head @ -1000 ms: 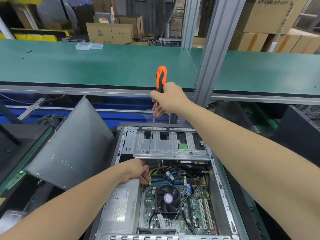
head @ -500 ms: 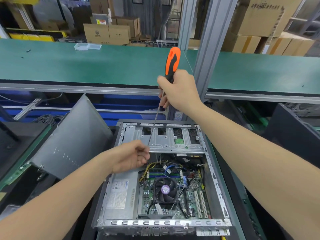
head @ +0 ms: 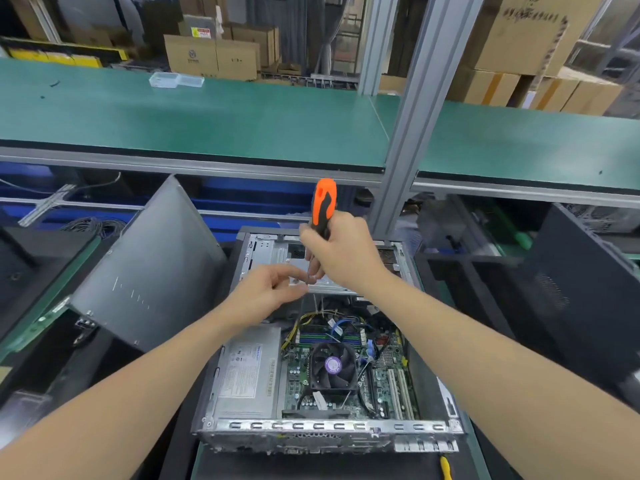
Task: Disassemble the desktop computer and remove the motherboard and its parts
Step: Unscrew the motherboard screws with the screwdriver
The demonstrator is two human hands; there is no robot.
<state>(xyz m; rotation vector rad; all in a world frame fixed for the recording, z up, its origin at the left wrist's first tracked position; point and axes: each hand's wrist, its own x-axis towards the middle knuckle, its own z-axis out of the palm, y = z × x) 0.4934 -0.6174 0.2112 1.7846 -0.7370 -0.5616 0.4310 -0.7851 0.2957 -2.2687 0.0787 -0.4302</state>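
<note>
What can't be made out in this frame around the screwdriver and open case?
Head view only.
The screwdriver tip: lost among blurred fingers of the left hand; any screw there cannot be told.
The drive cage: largely covered by the right hand.
The power supply label: print too small.

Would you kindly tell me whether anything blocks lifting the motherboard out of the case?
Yes. The cooler fan sits on the motherboard, and yellow and blue cables cross its far edge beside the drive cage, where the right hand holds the screwdriver. The case is open on top.
</note>
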